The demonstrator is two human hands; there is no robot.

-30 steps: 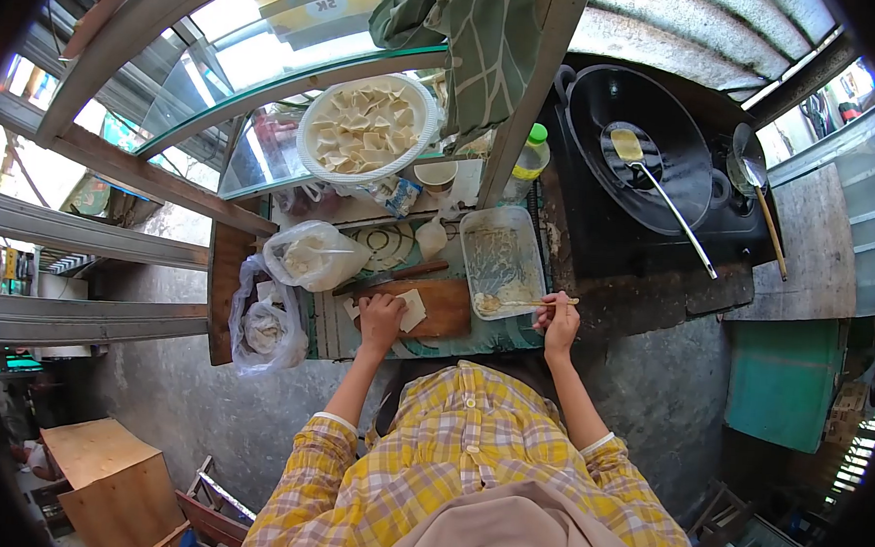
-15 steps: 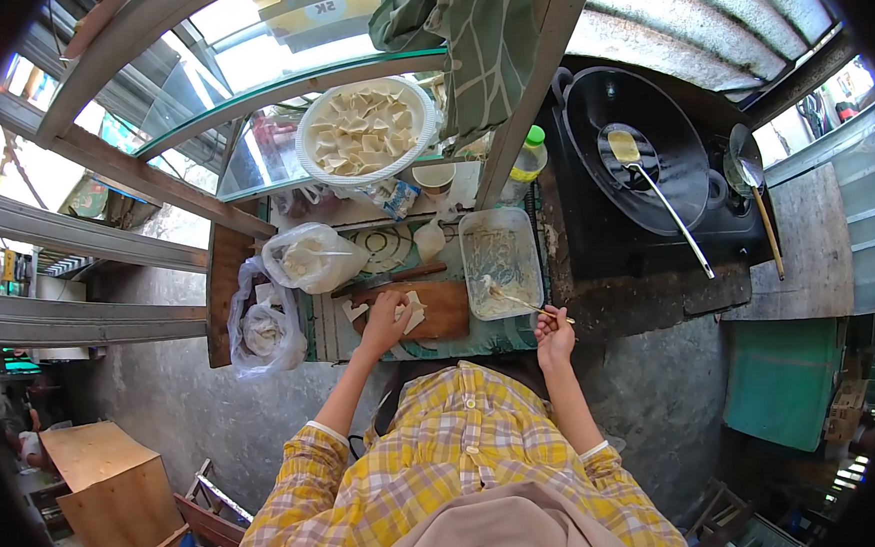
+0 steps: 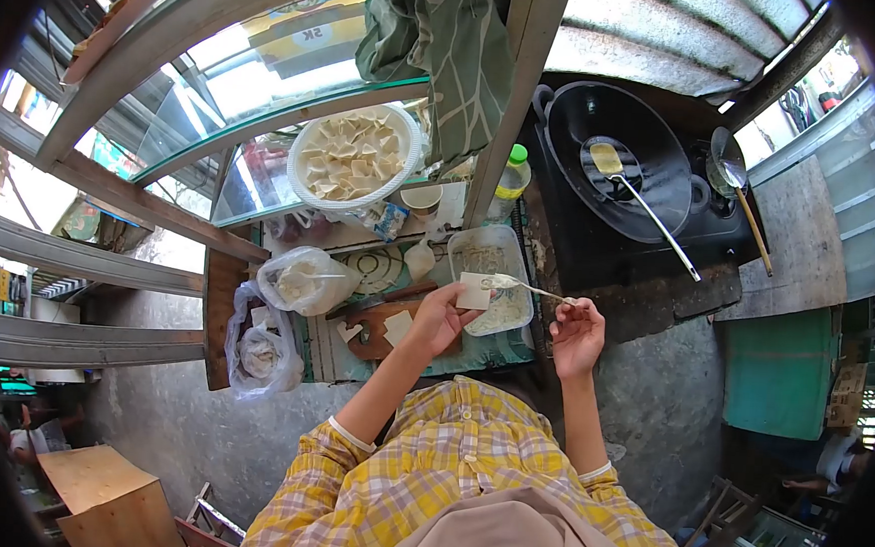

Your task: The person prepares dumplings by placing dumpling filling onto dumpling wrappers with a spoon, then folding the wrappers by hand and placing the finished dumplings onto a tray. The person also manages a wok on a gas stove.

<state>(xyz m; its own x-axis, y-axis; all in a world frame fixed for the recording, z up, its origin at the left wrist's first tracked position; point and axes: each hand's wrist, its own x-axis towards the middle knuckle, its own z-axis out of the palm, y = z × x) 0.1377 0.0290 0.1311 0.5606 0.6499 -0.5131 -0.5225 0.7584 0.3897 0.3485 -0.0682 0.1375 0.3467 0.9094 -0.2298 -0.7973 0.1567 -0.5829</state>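
My left hand (image 3: 442, 319) is closed on a pale square wrapper (image 3: 474, 291), held up near the left side of a clear plastic tub (image 3: 521, 322) smeared with pale paste. In my right hand (image 3: 576, 334) is the handle end of a thin spoon (image 3: 546, 294), whose paste-coated tip meets the wrapper over the tub. More wrappers (image 3: 397, 327) lie on a brown wooden board (image 3: 368, 346) left of the tub. Behind, a white round tray (image 3: 403, 179) holds several folded pale pieces (image 3: 352, 156).
A black wok (image 3: 655, 156) with a long-handled spatula (image 3: 655, 209) rests on the stove at right, beside a ladle (image 3: 729, 171). Plastic bags (image 3: 304, 279) sit at the counter's left. A green-capped bottle (image 3: 512, 181) stands behind the tub. Glass shelving rises at the left.
My left hand has risen from the board and moved right, now with a wrapper in it. My right hand has lifted the spoon from the tub to the wrapper. The view has shifted slightly.
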